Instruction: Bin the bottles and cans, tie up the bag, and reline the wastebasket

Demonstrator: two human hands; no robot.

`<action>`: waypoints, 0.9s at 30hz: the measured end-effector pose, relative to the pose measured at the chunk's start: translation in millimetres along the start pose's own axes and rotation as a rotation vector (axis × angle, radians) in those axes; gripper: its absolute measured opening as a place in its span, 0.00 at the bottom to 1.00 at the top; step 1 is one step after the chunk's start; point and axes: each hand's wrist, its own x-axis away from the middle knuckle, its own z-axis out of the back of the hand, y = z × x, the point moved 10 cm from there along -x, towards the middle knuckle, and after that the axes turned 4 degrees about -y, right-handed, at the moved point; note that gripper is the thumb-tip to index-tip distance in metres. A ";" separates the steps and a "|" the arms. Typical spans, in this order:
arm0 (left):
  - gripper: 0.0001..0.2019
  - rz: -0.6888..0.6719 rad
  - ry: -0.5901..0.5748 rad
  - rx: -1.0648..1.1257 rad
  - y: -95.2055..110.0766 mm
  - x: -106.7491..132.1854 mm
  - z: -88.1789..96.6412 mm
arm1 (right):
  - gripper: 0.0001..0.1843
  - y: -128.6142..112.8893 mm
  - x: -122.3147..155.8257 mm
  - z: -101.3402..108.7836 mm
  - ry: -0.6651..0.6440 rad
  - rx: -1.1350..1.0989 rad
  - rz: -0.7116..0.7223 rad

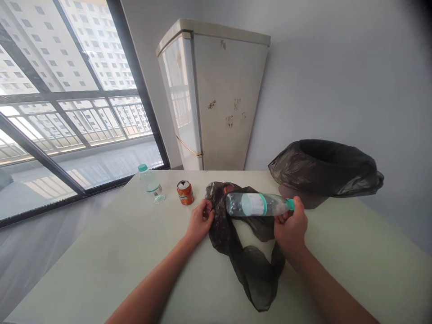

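Note:
My right hand grips a clear plastic bottle by its green cap end, holding it sideways with its base toward the left. Beneath the bottle, a black plastic bag lies crumpled on the table, and something red shows through it near its top. At the bag's left edge, my left hand has its fingers curled, pinching the thin plastic. Just beyond that hand stands an orange drink can. Farther left, a second clear bottle with a green cap is upright.
A bin lined with a black bag stands at the back right of the pale table. Past the table's far edge is a worn white refrigerator. Large glass windows fill the left side.

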 end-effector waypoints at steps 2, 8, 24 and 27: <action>0.05 -0.024 -0.034 -0.021 1.1 0.3 -4.7 | 0.29 11.8 -1.1 -0.4 0.046 -0.204 -0.075; 0.12 -0.215 0.185 -0.104 30.5 9.3 23.0 | 0.15 17.3 12.4 -38.8 -0.176 -0.484 -0.180; 0.28 -0.532 0.209 -0.716 96.2 23.1 22.2 | 0.20 26.4 41.5 -67.5 -0.560 -0.208 -0.176; 0.27 -0.442 0.169 -0.676 98.9 16.8 32.2 | 0.29 15.9 45.8 -72.2 -0.624 -0.280 -0.116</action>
